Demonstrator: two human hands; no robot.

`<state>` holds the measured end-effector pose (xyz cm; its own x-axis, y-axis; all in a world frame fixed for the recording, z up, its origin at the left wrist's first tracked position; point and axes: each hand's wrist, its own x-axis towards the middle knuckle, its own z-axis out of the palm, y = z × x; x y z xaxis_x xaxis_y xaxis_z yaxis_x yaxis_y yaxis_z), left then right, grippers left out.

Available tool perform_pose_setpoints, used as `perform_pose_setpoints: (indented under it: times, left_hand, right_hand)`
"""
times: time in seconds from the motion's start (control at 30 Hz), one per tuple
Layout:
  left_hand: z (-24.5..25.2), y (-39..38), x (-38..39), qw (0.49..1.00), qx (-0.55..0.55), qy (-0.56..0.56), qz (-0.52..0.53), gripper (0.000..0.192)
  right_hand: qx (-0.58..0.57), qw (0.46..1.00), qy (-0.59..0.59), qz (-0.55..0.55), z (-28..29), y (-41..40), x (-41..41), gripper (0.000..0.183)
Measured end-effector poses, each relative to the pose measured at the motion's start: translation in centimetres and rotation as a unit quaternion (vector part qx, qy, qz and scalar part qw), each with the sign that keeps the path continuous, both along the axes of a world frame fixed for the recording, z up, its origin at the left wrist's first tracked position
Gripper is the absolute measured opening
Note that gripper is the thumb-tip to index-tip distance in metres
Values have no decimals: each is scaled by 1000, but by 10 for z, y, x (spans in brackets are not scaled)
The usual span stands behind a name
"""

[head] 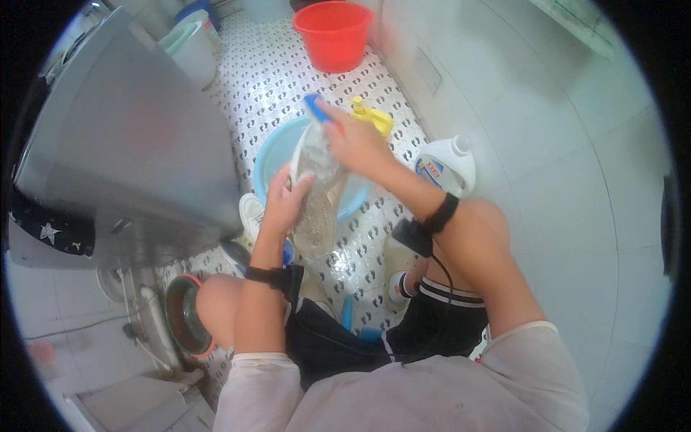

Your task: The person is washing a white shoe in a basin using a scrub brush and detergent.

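Note:
My left hand point(287, 198) grips a shoe point(317, 210) by its side, with the patterned, dirty sole turned up towards me. Suds whiten the far half of that sole. In my right hand point(359, 143) is a blue scrub brush point(316, 108), held at the shoe's far end and slightly blurred; whether its bristles touch the sole cannot be made out. Below the shoe stands a light-blue basin point(264, 167), its contents mostly hidden. Another white shoe point(250, 213) rests on the floor left of the basin.
Beyond the basin lies a yellow pump bottle point(380, 121). A white detergent jug point(451, 162) stands by the right wall. Farther back is a red bucket point(334, 40). A grey appliance point(129, 140) fills the left side, near a basin with a red rim point(186, 316).

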<state>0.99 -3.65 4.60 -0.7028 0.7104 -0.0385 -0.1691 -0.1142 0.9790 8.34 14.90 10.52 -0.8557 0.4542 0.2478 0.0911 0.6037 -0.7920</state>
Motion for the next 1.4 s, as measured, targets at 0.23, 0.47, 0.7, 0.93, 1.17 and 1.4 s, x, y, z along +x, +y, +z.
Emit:
perform_pose_setpoints:
  times: [0.23,0.47,0.7,0.93,1.17,1.4]
  left_hand:
    - [2,-8,-8,1000,10,-9,9,48]
    - [5,3,-2,1000,14,-3,17,44]
    - [11,-9,-13,993,53,-77,67,44]
    - [6,-4,-12,991,59,-90,77,45]
    - [4,2,-7,986,71,-119,94,44]
    - [-1,-10,-24,974,91,-134,158,41]
  right_hand:
    - [-12,998,52,26,-17,-33,9,45]
    - [16,998,28,-53,-18,5,-5,46]
    - [5,999,29,27,-19,-28,20,46]
    - [12,994,105,-15,-39,-22,8,45]
    - [18,998,-55,-3,-13,-11,8,51]
    - [97,990,-16,102,-26,-53,34,52]
